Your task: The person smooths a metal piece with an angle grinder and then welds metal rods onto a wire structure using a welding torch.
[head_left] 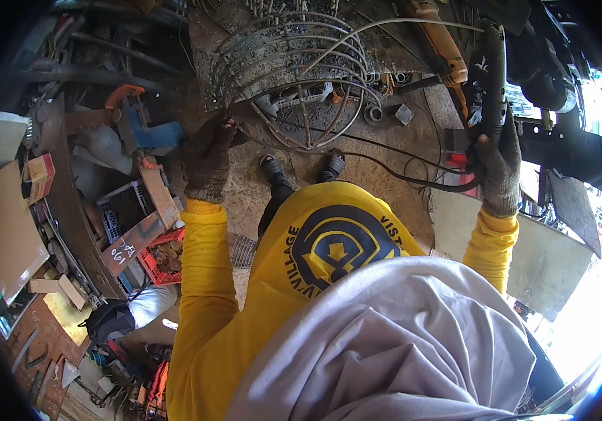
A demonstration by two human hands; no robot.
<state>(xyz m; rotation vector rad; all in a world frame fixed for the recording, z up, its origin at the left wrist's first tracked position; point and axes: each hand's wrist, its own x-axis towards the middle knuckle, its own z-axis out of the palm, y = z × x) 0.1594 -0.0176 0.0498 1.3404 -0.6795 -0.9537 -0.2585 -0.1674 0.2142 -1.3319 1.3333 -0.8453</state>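
A round cage-like frame of bent metal rods (306,98) stands at the top middle, its rings stacked one behind another. My left hand (207,158), in a dark knitted glove, has its fingers closed at the frame's left lower rim. My right hand (501,165), also gloved, grips a dark welding electrode holder (494,77) held upright at the right. From the holder's top a long thin rod (392,21) reaches left, its far end over the rings. A black cable (385,167) loops from below my right hand toward the frame.
A grit-covered work surface (206,42) lies under the frame. An orange power tool (441,42) sits beside the holder. At left are a blue vise-like tool (153,133), a red crate (162,256) and cardboard (6,231). My sandalled feet (273,168) stand below the frame.
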